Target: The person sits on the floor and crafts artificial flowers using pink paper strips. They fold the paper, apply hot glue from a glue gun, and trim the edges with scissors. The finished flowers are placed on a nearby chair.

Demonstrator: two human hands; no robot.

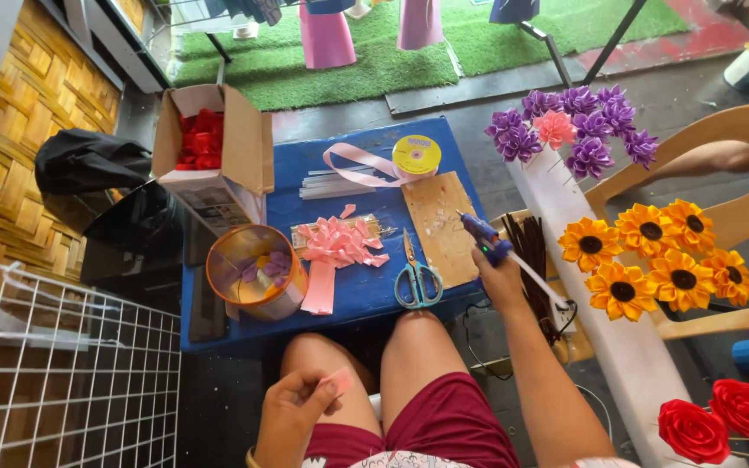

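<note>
My right hand (pixel 503 276) grips a blue hot glue gun (pixel 482 232), its nozzle pointing over a wooden board (pixel 438 225) on the blue table (pixel 366 290). My left hand (pixel 292 409) hovers above my left knee and pinches a small pink ribbon piece (pixel 336 381) between thumb and fingers. On the table lie a pile of cut pink ribbon pieces (pixel 338 244), green-handled scissors (pixel 416 279), a pink ribbon spool with a yellow face (pixel 415 156) and a bundle of thin white sticks (pixel 327 185).
An orange tub (pixel 253 273) with purple pieces stands at the table's left front. A cardboard box (pixel 214 160) with red pieces is behind it. Purple (pixel 578 130), yellow sunflower (pixel 656 260) and red rose (pixel 726 412) ribbon flowers stand at right beside a wooden chair (pixel 739 173). A white wire grid (pixel 62 373) is at left.
</note>
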